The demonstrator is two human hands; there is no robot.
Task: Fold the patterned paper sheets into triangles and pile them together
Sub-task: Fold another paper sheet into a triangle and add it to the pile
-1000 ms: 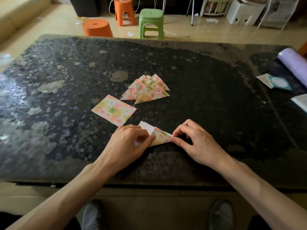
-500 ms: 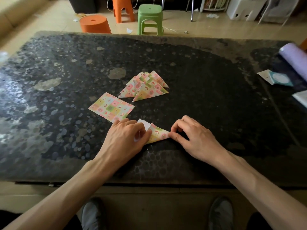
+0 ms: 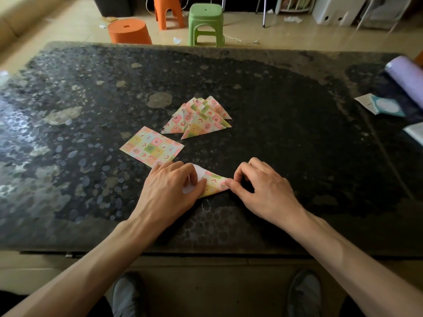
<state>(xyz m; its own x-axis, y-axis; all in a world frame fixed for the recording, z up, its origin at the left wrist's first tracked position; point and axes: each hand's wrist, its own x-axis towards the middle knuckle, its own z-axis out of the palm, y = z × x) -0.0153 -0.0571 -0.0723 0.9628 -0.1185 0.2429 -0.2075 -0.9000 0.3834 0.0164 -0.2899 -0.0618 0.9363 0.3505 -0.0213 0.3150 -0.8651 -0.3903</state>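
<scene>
Left hand [image 3: 169,186]: I see it laid palm-down on the half-folded sheet [image 3: 214,183], fingers together and pressing; it covers the sheet's left part, so I cannot make out that edge.
Right hand [image 3: 263,186]: thumb and forefinger pinch the sheet's right corner; the other fingers are curled and the fingertips underneath are hidden from me.
Half-folded sheet: on the table [image 3: 297,156] near its front edge, between both hands; patterned face shows at right, a white flap shows beside the left thumb.
Flat sheet [image 3: 151,146]: unfolded, just behind the left hand; its near corner is covered by the fingers.
Pile of triangles [image 3: 199,117]: behind the flat sheet, overlapping; I cannot count the layers.
Right table edge: a lilac roll [image 3: 405,72] and a teal-and-white packet [image 3: 382,106], the roll cut off by the frame.
</scene>
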